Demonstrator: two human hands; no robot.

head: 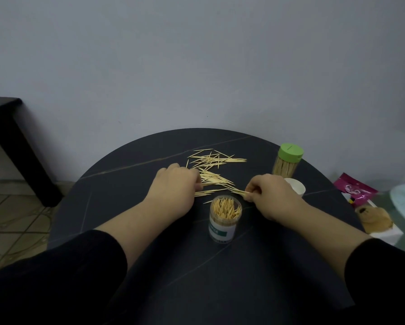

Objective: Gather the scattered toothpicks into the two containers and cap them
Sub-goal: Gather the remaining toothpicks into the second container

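Observation:
Loose toothpicks (212,160) lie scattered on the dark round table (131,174), beyond my hands. An open clear container (225,218) with a white-and-green label stands near the front, packed with upright toothpicks. A second clear container with a green cap (288,160) stands at the back right, full and capped. A white lid (295,187) lies just behind my right hand. My left hand (175,184) rests on the near end of the pile, fingers curled on several toothpicks. My right hand (270,192) pinches a few toothpicks beside the open container's rim.
Right of the table lie a pink packet (355,191), a small brown plush toy (372,219) on a white box and a pale blue object. A black table leg (23,156) stands at the left on a tiled floor. A plain wall rises behind.

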